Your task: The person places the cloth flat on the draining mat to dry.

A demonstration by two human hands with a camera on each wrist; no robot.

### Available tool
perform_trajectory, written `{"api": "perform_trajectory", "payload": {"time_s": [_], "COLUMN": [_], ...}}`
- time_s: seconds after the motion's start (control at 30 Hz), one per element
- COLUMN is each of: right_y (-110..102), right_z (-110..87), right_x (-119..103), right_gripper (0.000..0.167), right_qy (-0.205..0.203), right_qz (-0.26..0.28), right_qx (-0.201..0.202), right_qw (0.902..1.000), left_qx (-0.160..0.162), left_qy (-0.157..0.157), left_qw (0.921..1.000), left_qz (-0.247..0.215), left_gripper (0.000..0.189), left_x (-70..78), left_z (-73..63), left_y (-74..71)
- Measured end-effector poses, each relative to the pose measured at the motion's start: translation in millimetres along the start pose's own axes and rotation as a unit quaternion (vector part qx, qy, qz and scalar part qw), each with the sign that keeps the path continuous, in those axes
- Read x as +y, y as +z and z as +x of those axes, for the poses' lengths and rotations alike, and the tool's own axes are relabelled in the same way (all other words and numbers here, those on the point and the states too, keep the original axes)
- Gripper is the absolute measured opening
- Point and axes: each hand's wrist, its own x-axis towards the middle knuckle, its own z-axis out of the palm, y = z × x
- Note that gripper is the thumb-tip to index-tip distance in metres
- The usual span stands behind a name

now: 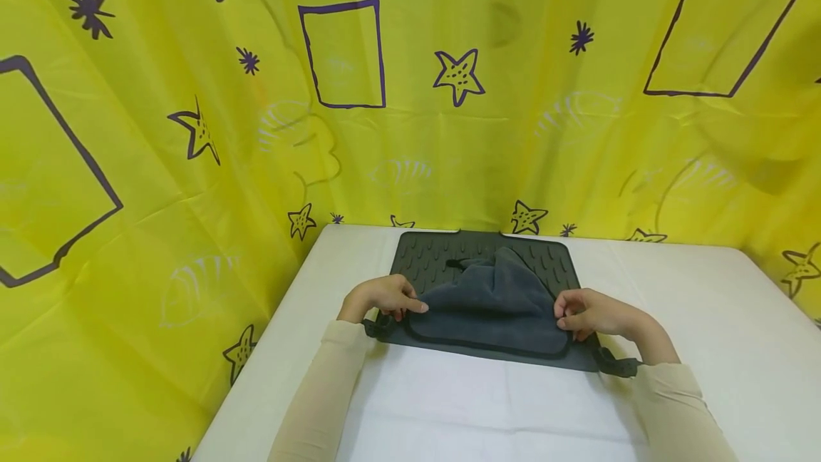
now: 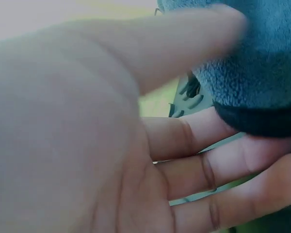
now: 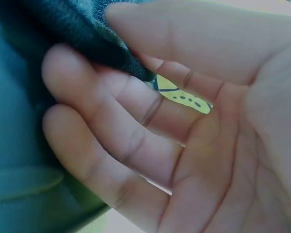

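Note:
A dark blue-grey fleecy cloth (image 1: 490, 298) with a dark bound edge lies bunched over a dark mat (image 1: 420, 262). My left hand (image 1: 383, 294) pinches the cloth's left edge; in the left wrist view the thumb is over the fleece (image 2: 266, 63) and the fingers are under its binding. At the opposite side my right hand (image 1: 599, 314) pinches the right edge, with the thumb above and fingers beneath the cloth (image 3: 87, 36) in the right wrist view. Between the hands the near edge hangs spread, while the far part stands up in folds.
Raised drop-shaped ridges cover the mat, which lies on a white table (image 1: 449, 405). Behind and to the left hangs a yellow curtain (image 1: 410, 141) printed with stars and frames. Dark straps circle both wrists, below beige sleeves (image 1: 327, 383).

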Motion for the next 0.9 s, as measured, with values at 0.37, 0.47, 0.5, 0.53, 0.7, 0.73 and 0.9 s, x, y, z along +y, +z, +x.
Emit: {"api": "perform_trajectory", "payload": {"time_s": [0.37,0.47,0.5,0.53,0.7,0.73,0.9], "right_y": [0,2,2,2,6,7,9], "right_z": [1.2,3.9,5.0,6.1,12.3,13.3,15.4], "right_x": [-4,-5,-5,-4,-1,-1,0], "right_gripper": [0.017,0.02,0.02,0.021,0.024,0.024,0.025], "right_qy": [0.005,0.012,0.013,0.011,0.01,0.009,0.01], "right_qz": [-0.012,-0.022,-0.024,-0.027,-0.033,-0.034,-0.035], "right_qx": [0.076,0.101,0.108,0.115,0.145,0.149,0.156], "right_qw": [0.997,0.9946,0.9937,0.9929,0.9888,0.9883,0.9871], "left_qx": [0.063,0.075,0.08,0.087,0.122,0.129,0.155], "left_qy": [-0.009,-0.003,-0.003,-0.002,-0.003,0.0,0.017], "left_qw": [0.9979,0.9968,0.9963,0.9956,0.9921,0.9913,0.9877], "left_qz": [0.007,0.028,0.031,0.036,0.03,0.027,0.015], "left_gripper": [0.049,0.044,0.043,0.043,0.043,0.041,0.026], "left_x": [8.6,12.1,13.1,14.1,16.6,16.5,14.8], "left_z": [11.9,14.7,15.6,16.5,20.3,20.7,20.8], "left_y": [11.2,14.6,15.8,16.8,21.5,22.0,21.6]}}
